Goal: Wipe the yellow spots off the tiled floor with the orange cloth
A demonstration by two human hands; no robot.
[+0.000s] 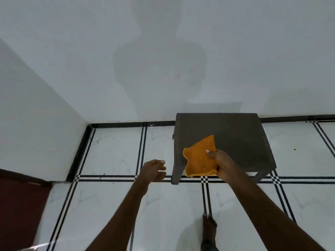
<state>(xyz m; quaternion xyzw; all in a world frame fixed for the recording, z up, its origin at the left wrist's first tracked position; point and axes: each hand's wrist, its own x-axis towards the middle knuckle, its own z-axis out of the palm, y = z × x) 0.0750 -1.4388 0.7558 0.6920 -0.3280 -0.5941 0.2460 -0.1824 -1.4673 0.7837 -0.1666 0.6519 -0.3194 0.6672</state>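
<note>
1. Cloth: the orange cloth [200,159] hangs at centre frame in the right hand [220,164], thumb and fingers pinched shut on its right edge, above the near edge of a dark grey stool [235,134]
2. Left hand [154,169] hovers just left of the stool, fingers loosely curled, holding nothing
3. Tiled floor [112,151] shows no yellow spots here; one small dark speck sits at far right
4. Advice: find the spots first, bunch the cloth into a pad, then press flat and rub
5. Writing: none legible anywhere
</note>
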